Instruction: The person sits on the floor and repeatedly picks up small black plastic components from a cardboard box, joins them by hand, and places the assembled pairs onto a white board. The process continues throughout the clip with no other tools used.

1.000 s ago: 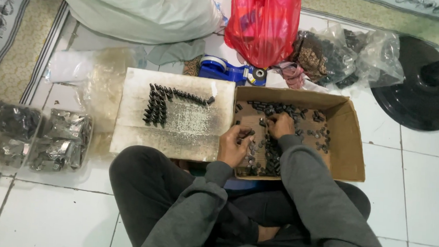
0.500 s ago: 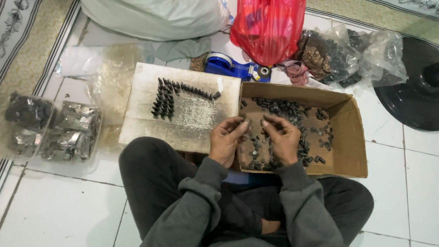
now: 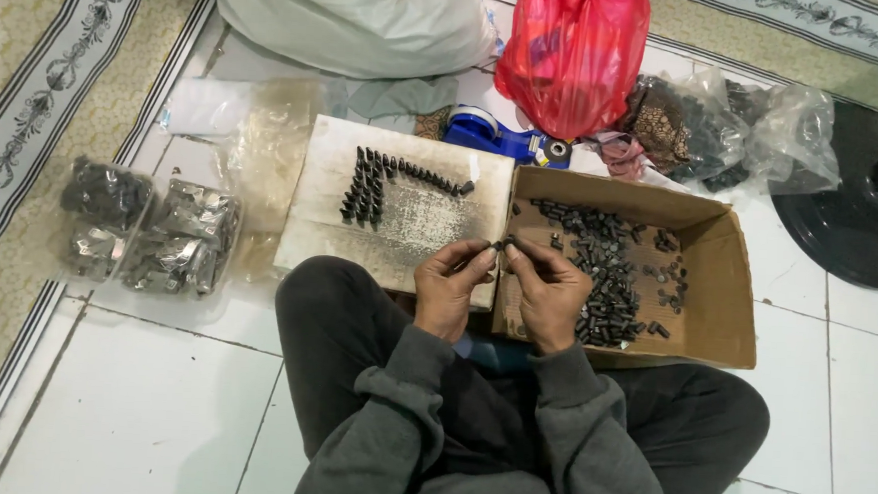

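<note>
While our left hand (image 3: 449, 288) and right hand (image 3: 549, 295) pinch one small black part (image 3: 500, 244) between closed fingertips, we keep it over the cardboard box (image 3: 727, 292) edge, beside the white board (image 3: 410, 225).

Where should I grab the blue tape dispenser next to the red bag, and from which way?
Grab the blue tape dispenser by its blue body between the tape roll and the black end, probably from above. It lies low on the floor with the red bag close behind it and the cardboard box in front, so the top looks like the clearest way in.
</note>
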